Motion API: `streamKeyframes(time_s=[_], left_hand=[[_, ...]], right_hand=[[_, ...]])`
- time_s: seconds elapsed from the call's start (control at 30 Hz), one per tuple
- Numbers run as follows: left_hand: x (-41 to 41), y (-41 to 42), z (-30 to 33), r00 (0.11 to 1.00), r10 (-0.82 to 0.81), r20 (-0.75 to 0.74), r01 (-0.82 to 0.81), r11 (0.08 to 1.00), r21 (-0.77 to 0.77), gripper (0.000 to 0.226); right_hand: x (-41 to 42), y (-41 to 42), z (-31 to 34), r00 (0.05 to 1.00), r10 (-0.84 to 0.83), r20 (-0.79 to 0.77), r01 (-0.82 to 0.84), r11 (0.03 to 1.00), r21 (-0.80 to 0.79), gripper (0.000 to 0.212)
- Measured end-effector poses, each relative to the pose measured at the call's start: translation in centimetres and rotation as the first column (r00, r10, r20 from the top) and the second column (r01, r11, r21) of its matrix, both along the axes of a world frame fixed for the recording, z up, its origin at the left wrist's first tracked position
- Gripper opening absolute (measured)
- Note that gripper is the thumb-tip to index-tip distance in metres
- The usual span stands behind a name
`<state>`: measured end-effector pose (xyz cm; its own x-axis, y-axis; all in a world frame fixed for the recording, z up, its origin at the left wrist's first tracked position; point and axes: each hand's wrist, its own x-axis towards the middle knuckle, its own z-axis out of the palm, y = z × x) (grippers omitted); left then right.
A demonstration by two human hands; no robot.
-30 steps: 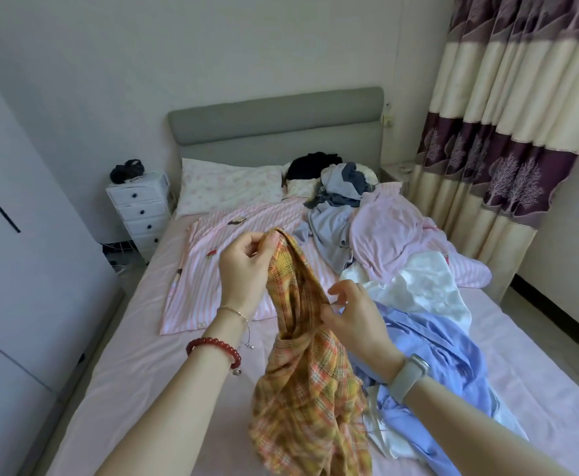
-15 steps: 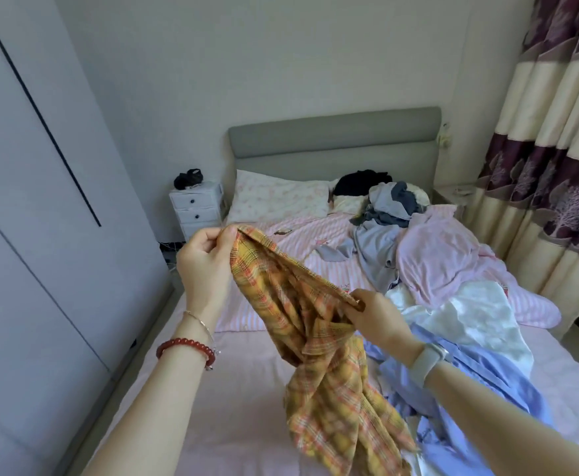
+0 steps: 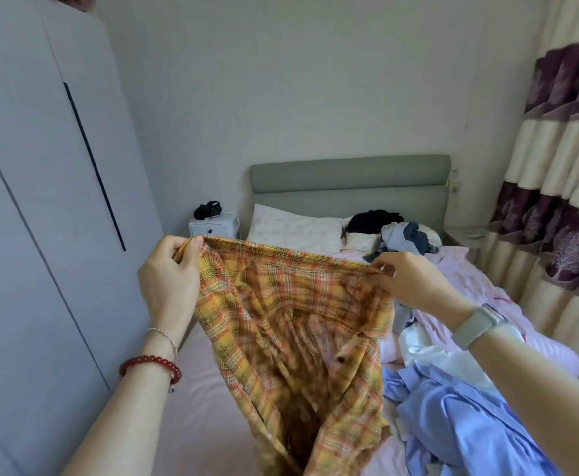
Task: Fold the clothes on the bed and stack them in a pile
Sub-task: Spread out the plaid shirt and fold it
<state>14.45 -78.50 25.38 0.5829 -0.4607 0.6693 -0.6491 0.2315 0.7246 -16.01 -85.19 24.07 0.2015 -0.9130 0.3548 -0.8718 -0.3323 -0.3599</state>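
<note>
Spread wider since a moment ago, both hands' grip pinches the plaid shirt [image 3: 291, 324] taut: left hand [image 3: 169, 283] at 9 o'clock, right hand [image 3: 408, 283] at 3, shirt hanging toward 6 above the bed [image 3: 199, 400].

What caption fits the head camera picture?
Both hands, left and right, hold a yellow plaid shirt stretched above the bed.

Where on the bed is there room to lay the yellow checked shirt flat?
Bare sheet shows on the wardrobe side, left of the hanging plaid shirt. The right side is crowded: blue shirt, white garment, pink clothes.
</note>
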Motion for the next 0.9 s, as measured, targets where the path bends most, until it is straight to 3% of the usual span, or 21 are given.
streamKeyframes(time_s=[0.2, 0.23, 0.3, 0.4, 0.47, 0.53, 0.6, 0.7, 0.77, 0.9], left_hand=[[-1.4, 4.1, -2.4, 0.997, -0.060, 0.044, 0.055, 0.992, 0.110, 0.017], [-1.8, 5.0, -2.6, 0.996, -0.063, 0.057, 0.056, 0.993, 0.107, 0.016], [-2.4, 7.0, -2.4, 0.998, -0.053, 0.045, 0.049, 0.995, 0.091, 0.017], [-3.4, 10.1, -1.7, 0.985, -0.132, -0.114, 0.142, 0.985, 0.094, 0.008], [-4.3, 12.4, -1.0, 0.942, -0.232, -0.244, 0.258, 0.963, 0.081, 0.013], [-5.4, 14.9, -0.3, 0.878, -0.328, -0.349, 0.370, 0.927, 0.060, 0.019], [-6.5, 17.5, 0.3, 0.772, -0.455, -0.444, 0.502, 0.865, -0.013, 0.019], [-7.4, 21.2, 1.0, 0.672, -0.601, -0.433, 0.651, 0.758, -0.043, 0.022], [-8.0, 23.1, 1.6, 0.749, -0.586, -0.310, 0.618, 0.786, 0.006, 0.023], [-9.8, 25.4, 3.8, 0.967, -0.255, -0.022, 0.251, 0.962, -0.107, 0.008]], right_hand=[[-1.0, 3.7, -3.1, 0.983, -0.156, -0.098, 0.148, 0.985, -0.084, 0.021], [-1.2, 4.3, -3.4, 0.989, -0.139, -0.047, 0.135, 0.988, -0.077, 0.022], [-1.6, 5.7, -3.1, 0.975, -0.041, 0.220, 0.048, 0.998, -0.027, 0.026], [-2.7, 9.0, -1.4, 0.759, 0.094, 0.644, -0.105, 0.994, -0.022, 0.030], [-3.6, 11.5, -0.1, 0.594, 0.164, 0.787, -0.226, 0.974, -0.033, 0.028], [-4.6, 13.9, 1.1, 0.522, 0.233, 0.821, -0.334, 0.941, -0.055, 0.022], [-5.8, 15.8, 1.8, 0.566, 0.308, 0.765, -0.360, 0.927, -0.107, 0.021], [-6.9, 18.6, 2.0, 0.694, 0.333, 0.638, -0.208, 0.942, -0.264, 0.013], [-7.3, 20.4, 2.0, 0.727, 0.314, 0.610, -0.060, 0.915, -0.400, 0.008], [-7.3, 22.8, 3.8, 0.821, 0.263, 0.507, 0.139, 0.769, -0.624, 0.013]])
